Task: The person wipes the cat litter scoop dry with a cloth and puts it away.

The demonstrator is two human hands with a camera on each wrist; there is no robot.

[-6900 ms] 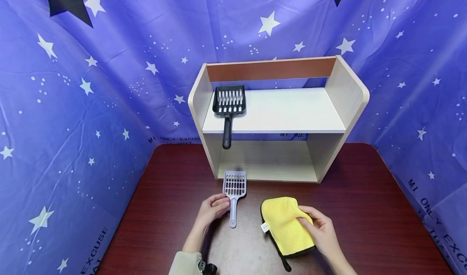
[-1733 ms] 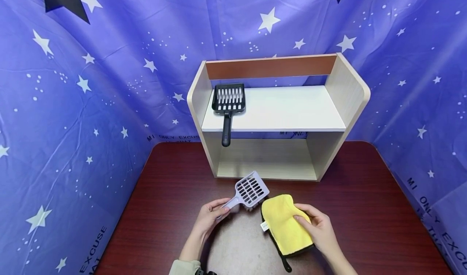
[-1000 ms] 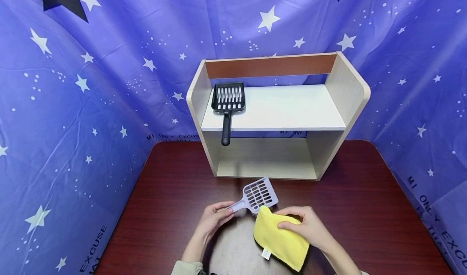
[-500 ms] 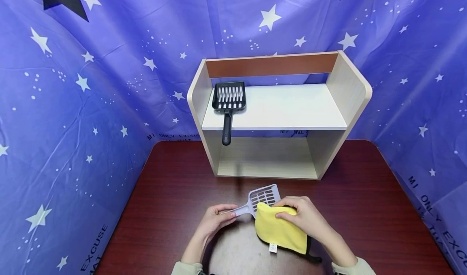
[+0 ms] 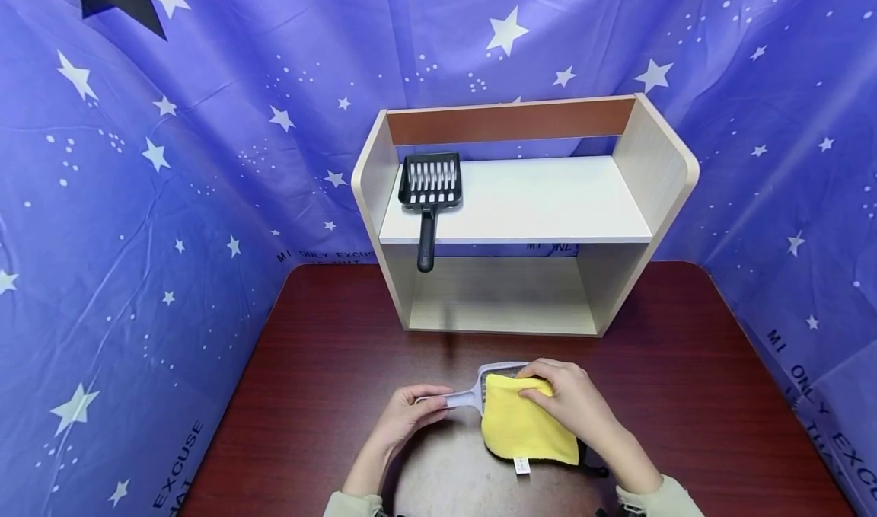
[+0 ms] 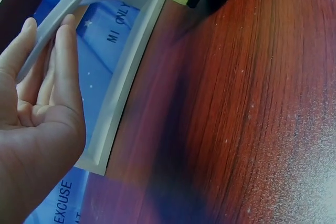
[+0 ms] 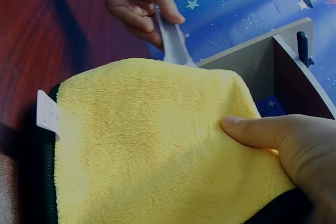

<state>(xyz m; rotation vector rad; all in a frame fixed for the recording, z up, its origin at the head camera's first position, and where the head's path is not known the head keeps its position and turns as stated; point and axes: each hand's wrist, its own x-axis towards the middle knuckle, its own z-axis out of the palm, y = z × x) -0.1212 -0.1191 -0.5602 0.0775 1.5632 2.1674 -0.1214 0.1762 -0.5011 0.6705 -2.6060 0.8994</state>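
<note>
My left hand (image 5: 406, 418) pinches the handle of a pale grey-lilac litter scoop (image 5: 464, 399), thumb on one side and fingers on the other, the scoop held above the table. A yellow cleaning cloth (image 5: 524, 422) with black edging and a white tag covers most of the slotted scoop head in the head view. My right hand (image 5: 572, 399) grips this cloth near its upper corner, thumb on the yellow face as the right wrist view shows. Only the far rim of the scoop head stays visible. The left wrist view has the cloth's yellow edge beside the scoop.
A small two-tier wooden shelf (image 5: 514, 240) stands at the back of the dark red table (image 5: 308, 395). On its white upper board lies a black litter scoop (image 5: 430, 182), handle hanging over the front edge. Blue star-patterned curtains (image 5: 171, 220) enclose the table on three sides.
The grey scoop, first flat on the table, was lifted by my left hand and turned rightward. My right hand brought the cloth up and left over the scoop head.
</note>
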